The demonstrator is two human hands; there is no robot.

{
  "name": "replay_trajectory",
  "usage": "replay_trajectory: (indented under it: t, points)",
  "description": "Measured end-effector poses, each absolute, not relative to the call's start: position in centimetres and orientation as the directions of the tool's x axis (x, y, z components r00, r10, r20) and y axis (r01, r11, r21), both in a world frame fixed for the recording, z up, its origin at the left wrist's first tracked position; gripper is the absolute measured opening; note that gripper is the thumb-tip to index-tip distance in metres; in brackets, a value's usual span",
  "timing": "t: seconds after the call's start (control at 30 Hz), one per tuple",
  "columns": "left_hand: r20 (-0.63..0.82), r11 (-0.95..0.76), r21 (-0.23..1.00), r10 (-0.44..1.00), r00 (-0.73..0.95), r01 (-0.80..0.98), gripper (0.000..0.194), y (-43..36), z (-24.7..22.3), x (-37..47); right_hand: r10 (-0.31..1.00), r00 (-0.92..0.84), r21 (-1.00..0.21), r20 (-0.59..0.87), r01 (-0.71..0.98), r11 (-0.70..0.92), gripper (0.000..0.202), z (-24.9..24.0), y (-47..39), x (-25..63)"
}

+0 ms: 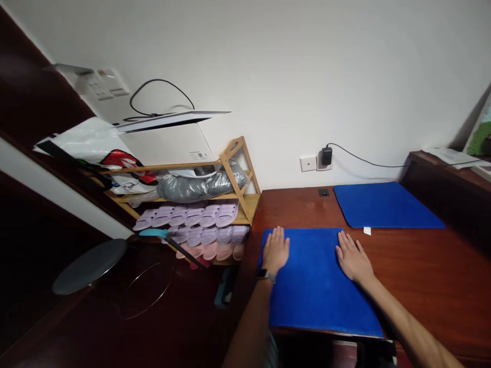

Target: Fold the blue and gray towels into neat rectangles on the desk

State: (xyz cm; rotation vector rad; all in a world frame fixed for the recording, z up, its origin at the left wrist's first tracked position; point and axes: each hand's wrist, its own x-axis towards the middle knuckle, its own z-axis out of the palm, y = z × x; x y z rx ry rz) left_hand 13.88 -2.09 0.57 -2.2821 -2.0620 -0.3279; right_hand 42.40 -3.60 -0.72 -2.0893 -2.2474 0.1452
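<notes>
A blue cloth (312,286) lies spread flat at the near edge of the reddish-brown wooden desk (425,276). My left hand (275,251) rests palm down on its far left corner, fingers stretched out; a dark watch is on that wrist. On the cloth's right edge, near the far right corner, my right hand (353,258) lies flat with its fingers extended. Neither hand grips anything. Further back on the desk lies a second blue cloth (387,205), a small white tag (367,231) at its near edge.
Left of the desk stands a wooden rack (251,207) with several lilac and pink slippers (209,215), a plastic-wrapped grey bundle (199,184) and a white box (169,145). A round stool (90,266) is further left. A black plug (326,156) sits in the wall socket, its cable running right.
</notes>
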Motion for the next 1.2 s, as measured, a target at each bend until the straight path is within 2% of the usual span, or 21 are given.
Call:
replay_trajectory:
  t: [0.17, 0.4, 0.6, 0.67, 0.73, 0.8, 0.87, 0.93, 1.0, 1.2]
  points:
    - [0.249, -0.071, 0.052, 0.967, 0.056, 0.996, 0.06, -2.5, -0.3, 7.9, 0.997, -0.053, -0.1, -0.05, 0.994, 0.048, 0.069, -0.5, -3.4, 42.5]
    - [0.236, -0.055, 0.054, 0.971, 0.041, 0.997, 0.059, -2.6, -0.5, 8.8, 0.997, -0.07, -0.098, -0.042, 0.993, 0.066, 0.069, 0.1, -1.1, 42.2]
    - [0.221, -0.039, 0.064, 0.975, 0.024, 0.997, 0.06, -3.0, 1.8, 9.8, 0.996, -0.068, -0.132, -0.054, 0.989, 0.06, 0.069, -0.1, -0.7, 41.9]
    - [0.266, -0.093, 0.083, 0.961, 0.068, 0.992, 0.06, -3.4, 2.6, 13.4, 0.996, -0.073, -0.146, -0.047, 0.987, 0.066, 0.069, -0.2, -0.8, 42.0]
    - [0.304, -0.25, 0.109, 0.93, 0.207, 0.962, 0.061, -3.9, 3.0, 19.0, 0.996, -0.073, -0.141, -0.042, 0.988, 0.067, 0.069, -0.4, -0.8, 42.2]
    - [0.299, -0.415, 0.165, 0.886, 0.355, 0.895, 0.062, -4.4, 2.9, 24.9, 0.994, -0.101, -0.118, -0.036, 0.988, 0.096, 0.067, -0.6, -0.9, 42.6]
    - [0.251, -0.456, 0.229, 0.881, 0.401, 0.86, 0.066, -4.7, 2.4, 29.2, 0.988, -0.151, -0.091, -0.03, 0.985, 0.147, 0.067, -0.7, -1.0, 42.8]
    - [0.189, -0.414, 0.272, 0.908, 0.374, 0.869, 0.07, -4.8, 1.8, 30.1, 0.986, -0.164, -0.084, -0.027, 0.983, 0.161, 0.067, -0.7, -1.0, 42.9]
    - [0.151, -0.337, 0.271, 0.94, 0.306, 0.902, 0.073, -4.8, 1.4, 27.5, 0.992, -0.121, -0.101, -0.034, 0.988, 0.117, 0.068, -0.7, -0.9, 42.7]
    - [0.142, -0.053, 0.084, 0.989, 0.04, 0.995, 0.061, -4.3, 1.2, 11.2, 0.996, -0.066, -0.117, -0.058, 0.991, 0.059, 0.069, -0.4, -0.6, 42.2]
